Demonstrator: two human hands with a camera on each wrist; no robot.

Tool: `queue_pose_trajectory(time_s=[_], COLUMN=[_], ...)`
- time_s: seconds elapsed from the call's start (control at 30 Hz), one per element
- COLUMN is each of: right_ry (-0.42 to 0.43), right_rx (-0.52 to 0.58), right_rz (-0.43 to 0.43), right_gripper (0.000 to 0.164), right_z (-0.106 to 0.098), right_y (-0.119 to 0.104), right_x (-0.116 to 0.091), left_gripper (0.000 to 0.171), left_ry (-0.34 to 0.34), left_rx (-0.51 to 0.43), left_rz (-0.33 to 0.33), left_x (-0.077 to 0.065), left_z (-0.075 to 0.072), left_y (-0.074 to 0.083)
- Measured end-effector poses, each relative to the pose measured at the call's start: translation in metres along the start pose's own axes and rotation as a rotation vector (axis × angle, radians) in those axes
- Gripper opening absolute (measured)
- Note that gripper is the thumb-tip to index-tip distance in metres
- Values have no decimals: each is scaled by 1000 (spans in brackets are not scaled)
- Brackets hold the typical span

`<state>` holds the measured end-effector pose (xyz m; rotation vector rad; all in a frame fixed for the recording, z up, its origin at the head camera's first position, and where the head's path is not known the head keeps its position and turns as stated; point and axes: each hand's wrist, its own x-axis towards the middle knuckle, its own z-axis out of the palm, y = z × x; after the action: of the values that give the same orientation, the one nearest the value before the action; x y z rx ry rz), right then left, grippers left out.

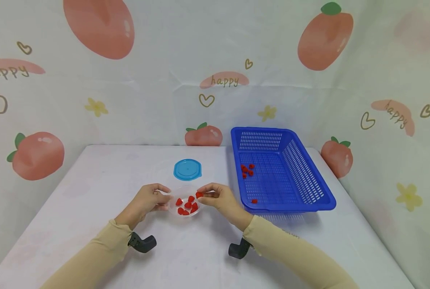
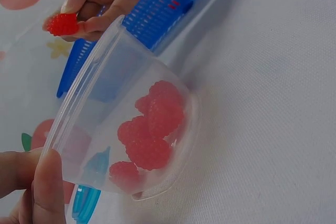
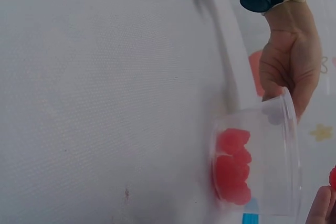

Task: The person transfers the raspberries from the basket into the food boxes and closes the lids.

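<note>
A clear round plastic container [image 1: 172,214] stands on the table with several red raspberries [image 1: 188,205] in it. My left hand [image 1: 147,202] pinches its rim from the left, thumb and fingers on either side of the wall, as the left wrist view shows. At the container's right rim, my right hand [image 1: 223,200] holds a single raspberry [image 2: 63,24] between thumb and fingertips, just above the rim. In the right wrist view only a bit of this hand's fingers [image 3: 319,208] shows at the lower right edge.
Right of the container stands a blue perforated basket [image 1: 290,206], with several raspberries [image 1: 246,170] near its left wall and another [image 1: 254,201] at its near end. A blue lid [image 1: 187,169] lies flat behind the container. A patterned cloth backdrop [image 1: 157,104] rises behind the table.
</note>
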<state>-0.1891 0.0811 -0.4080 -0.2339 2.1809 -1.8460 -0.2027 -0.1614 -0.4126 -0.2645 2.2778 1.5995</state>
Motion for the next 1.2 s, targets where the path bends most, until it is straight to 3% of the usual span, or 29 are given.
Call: queue_pose_trajectory(time_s=[0.8, 1.2], right_ry=[-20, -57], right_rx=[-24, -2], right_rz=[-5, -11], right_gripper=[24, 31], right_z=[2, 1], right_y=[7, 4], right_x=[7, 6], left_gripper=[36, 36], left_ry=[5, 3], left_rx=[4, 6], left_rz=[0, 9], left_x=[0, 1], left_z=[1, 0], left_y=[1, 0])
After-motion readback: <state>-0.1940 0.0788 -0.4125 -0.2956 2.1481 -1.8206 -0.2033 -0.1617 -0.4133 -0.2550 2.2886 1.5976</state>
